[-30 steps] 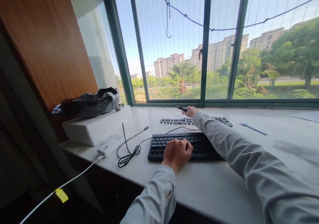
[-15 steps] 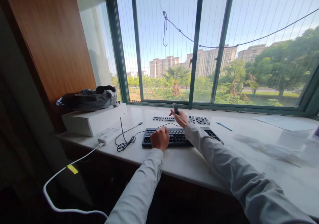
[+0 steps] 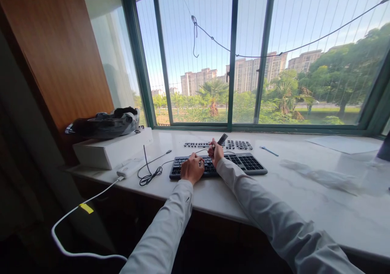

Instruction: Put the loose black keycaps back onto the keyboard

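Note:
A black keyboard [image 3: 250, 163] lies on the white marble-look counter, its right-hand block showing dark key sockets. My left hand [image 3: 191, 170] rests on the keyboard's left part with its fingers curled together; what they pinch, if anything, I cannot make out. Close to its right, my right hand [image 3: 215, 152] is over the keyboard's middle, closed around a dark flat-ended tool [image 3: 224, 138] whose end points up and to the right. The tool's lower part is hidden in the fingers. Behind the keyboard, loose black keycaps [image 3: 240, 144] lie in rows.
A coiled black cable [image 3: 150, 177] and a white adapter [image 3: 130, 167] with a white cord lie left. Beyond them stands a white box [image 3: 111, 148] with a bagged dark item on top. At right are a blue stick-like tool [image 3: 269, 151], clear plastic [image 3: 323, 175] and a white sheet [image 3: 343, 144].
My right hand has come left and lower, nearer my left hand, and the tool now leans right instead of left. My left hand has turned slightly on the keyboard. The view has shifted a little.

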{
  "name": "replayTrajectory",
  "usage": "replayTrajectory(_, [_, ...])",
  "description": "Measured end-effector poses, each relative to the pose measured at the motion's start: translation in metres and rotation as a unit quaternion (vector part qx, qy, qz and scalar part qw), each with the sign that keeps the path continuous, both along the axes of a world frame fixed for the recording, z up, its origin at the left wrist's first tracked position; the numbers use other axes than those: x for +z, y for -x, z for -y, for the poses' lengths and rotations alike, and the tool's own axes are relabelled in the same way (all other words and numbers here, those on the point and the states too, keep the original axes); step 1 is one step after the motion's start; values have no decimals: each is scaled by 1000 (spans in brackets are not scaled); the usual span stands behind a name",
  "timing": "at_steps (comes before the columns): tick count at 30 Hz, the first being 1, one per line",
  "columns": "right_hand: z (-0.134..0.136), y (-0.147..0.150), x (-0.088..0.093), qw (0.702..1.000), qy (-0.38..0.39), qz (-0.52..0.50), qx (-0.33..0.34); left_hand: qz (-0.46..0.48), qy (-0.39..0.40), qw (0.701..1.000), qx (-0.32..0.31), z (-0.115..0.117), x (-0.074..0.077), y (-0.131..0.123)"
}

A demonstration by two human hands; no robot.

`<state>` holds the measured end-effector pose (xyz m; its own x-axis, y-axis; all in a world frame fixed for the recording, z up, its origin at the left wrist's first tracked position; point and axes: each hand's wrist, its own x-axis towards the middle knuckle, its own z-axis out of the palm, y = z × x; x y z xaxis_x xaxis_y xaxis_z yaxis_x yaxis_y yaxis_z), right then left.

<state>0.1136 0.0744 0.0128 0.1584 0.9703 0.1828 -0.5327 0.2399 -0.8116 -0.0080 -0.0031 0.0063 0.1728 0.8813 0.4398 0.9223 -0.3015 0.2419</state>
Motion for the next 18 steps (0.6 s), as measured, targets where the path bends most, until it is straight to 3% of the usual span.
replayTrajectory(5, [6,4,-6,999,29,5,26,13,16,1000,3,4,3,-2])
replayTrajectory(18, [13,14,-8,998,56,-28,12,32,7,999,-11,-1,0,2])
